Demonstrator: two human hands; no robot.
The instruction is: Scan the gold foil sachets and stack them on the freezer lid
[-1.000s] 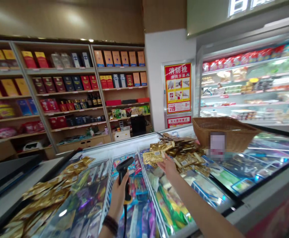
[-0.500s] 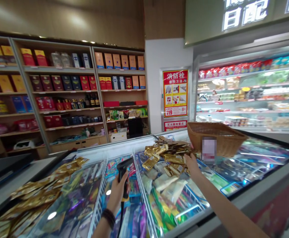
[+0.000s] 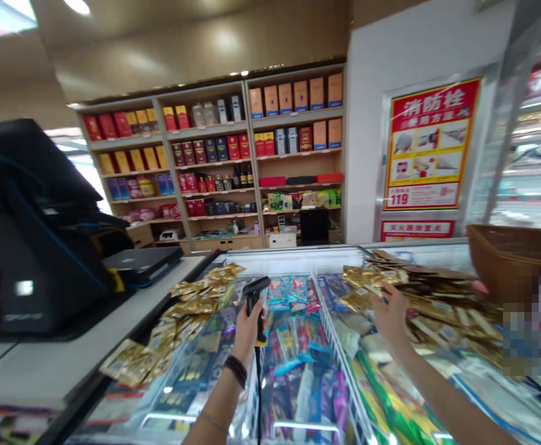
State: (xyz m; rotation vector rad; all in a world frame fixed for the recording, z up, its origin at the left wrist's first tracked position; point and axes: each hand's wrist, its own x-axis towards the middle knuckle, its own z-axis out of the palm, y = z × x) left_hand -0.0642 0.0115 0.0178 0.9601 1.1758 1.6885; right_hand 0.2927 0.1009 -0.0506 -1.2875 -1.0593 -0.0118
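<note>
Now, your right hand (image 3: 392, 312): moved left along gold packets (image 3: 437, 308); pinch unclear.
Your left hand (image 3: 247, 327): still wrapped around scanner (image 3: 254, 290).
Gold packets: likely still your working spot.

- On the red and yellow poster (image 3: 432, 148), the large characters at the top read "消防栓", and the line under them reads "使用方法".
- In the lower left part of this same poster stands the number "119"; the smaller print beside it is too blurred to read.
- On the sign (image 3: 417, 229) just below the poster, the characters read "灭火器放置点".
- The letters on the black machine (image 3: 47, 272) are not legible.
</note>
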